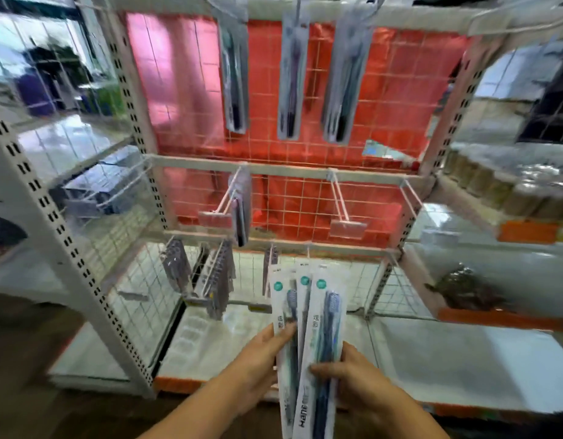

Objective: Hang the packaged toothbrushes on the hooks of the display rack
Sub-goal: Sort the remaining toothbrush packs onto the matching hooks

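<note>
A fan of packaged toothbrushes [308, 337] stands upright at six o'clock, unhung, the left hand [261, 362] pinching its left edge and the right hand [353, 375] curled round the front pack. On the rack [286, 167], three packs [289, 77] hang at twelve o'clock and one [242, 210] on the middle row; the hook [342, 201] at two o'clock is bare, so much remains.

Little can be read here. The front toothbrush pack [318, 353], pinched at its lower part by the right hand [353, 381], bears dark brand lettering running lengthwise just below that hand's thumb; it seems to begin "Han", and the rest is too blurred to read. Above the fingers the pack carries a small square code and, near its top, a round teal badge, both illegible. Small print on the top edges of the packs behind it is also unreadable.
</note>
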`<move>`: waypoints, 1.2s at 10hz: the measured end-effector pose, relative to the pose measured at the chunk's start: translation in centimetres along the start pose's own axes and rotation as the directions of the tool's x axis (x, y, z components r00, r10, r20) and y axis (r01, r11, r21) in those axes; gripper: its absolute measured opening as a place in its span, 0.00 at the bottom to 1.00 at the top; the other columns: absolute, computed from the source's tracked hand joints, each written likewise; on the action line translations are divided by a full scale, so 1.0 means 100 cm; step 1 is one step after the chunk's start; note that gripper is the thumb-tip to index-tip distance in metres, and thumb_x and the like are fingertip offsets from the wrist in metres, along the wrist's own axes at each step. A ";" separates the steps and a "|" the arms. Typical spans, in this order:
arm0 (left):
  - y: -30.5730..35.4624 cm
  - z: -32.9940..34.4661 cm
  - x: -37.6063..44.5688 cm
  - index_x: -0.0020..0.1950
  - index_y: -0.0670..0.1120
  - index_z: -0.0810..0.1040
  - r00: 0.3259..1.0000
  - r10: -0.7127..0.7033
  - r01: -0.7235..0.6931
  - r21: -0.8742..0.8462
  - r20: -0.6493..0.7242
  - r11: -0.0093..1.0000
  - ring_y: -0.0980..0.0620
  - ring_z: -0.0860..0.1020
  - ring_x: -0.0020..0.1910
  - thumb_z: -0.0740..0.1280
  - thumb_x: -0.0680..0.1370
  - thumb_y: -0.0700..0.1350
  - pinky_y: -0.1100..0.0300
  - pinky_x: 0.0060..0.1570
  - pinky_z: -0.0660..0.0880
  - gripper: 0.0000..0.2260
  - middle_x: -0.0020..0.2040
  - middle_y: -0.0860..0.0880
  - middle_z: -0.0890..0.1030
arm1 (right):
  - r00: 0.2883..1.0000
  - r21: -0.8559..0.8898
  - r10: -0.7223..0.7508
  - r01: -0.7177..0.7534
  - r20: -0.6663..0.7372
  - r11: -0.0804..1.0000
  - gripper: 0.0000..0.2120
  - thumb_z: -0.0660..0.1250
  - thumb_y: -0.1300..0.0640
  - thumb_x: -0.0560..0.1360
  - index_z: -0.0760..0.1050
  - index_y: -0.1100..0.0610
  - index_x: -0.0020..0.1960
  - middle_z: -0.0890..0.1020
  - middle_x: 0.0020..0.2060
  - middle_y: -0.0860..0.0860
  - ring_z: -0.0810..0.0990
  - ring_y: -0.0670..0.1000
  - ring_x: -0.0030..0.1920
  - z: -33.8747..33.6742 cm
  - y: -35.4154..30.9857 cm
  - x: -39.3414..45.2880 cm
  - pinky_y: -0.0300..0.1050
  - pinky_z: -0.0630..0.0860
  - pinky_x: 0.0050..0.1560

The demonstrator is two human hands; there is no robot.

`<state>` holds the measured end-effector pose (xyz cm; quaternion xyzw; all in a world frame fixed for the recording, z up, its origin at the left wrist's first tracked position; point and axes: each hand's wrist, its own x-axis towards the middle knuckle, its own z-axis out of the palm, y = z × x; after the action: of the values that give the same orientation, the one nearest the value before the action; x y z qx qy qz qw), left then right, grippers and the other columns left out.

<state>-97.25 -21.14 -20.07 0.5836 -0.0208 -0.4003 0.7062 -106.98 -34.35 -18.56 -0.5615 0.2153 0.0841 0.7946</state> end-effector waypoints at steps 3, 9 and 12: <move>0.107 0.028 -0.037 0.54 0.48 0.77 0.985 0.133 -0.139 0.057 0.106 0.989 0.47 0.80 0.49 0.64 0.78 0.44 0.46 0.56 0.74 0.06 0.49 0.48 0.83 | 0.985 0.049 -0.150 0.146 0.082 0.988 0.16 0.60 0.75 0.72 0.76 0.63 0.56 0.84 0.48 0.58 0.84 0.55 0.48 0.027 -0.102 -0.038 0.46 0.81 0.47; 0.184 0.041 -0.016 0.60 0.37 0.75 0.946 0.288 -0.286 -0.036 0.151 0.958 0.44 0.80 0.51 0.65 0.76 0.35 0.48 0.58 0.75 0.12 0.53 0.42 0.81 | 0.957 0.045 -0.275 0.273 0.086 0.961 0.19 0.60 0.74 0.68 0.78 0.61 0.54 0.84 0.49 0.57 0.83 0.55 0.49 0.040 -0.164 -0.036 0.47 0.81 0.47; 0.176 0.077 0.045 0.60 0.42 0.74 0.967 0.244 -0.239 -0.065 0.074 0.969 0.43 0.80 0.54 0.63 0.78 0.41 0.46 0.56 0.76 0.11 0.55 0.41 0.81 | 0.942 0.064 -0.334 0.331 0.040 0.942 0.25 0.55 0.79 0.68 0.77 0.56 0.53 0.85 0.46 0.54 0.84 0.52 0.46 0.005 -0.188 0.006 0.45 0.81 0.46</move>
<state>-88.53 -29.99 -4.81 0.5402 -0.1096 -0.3353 0.7641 -99.31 -40.63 -2.62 -0.5647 0.0998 -0.0431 0.8181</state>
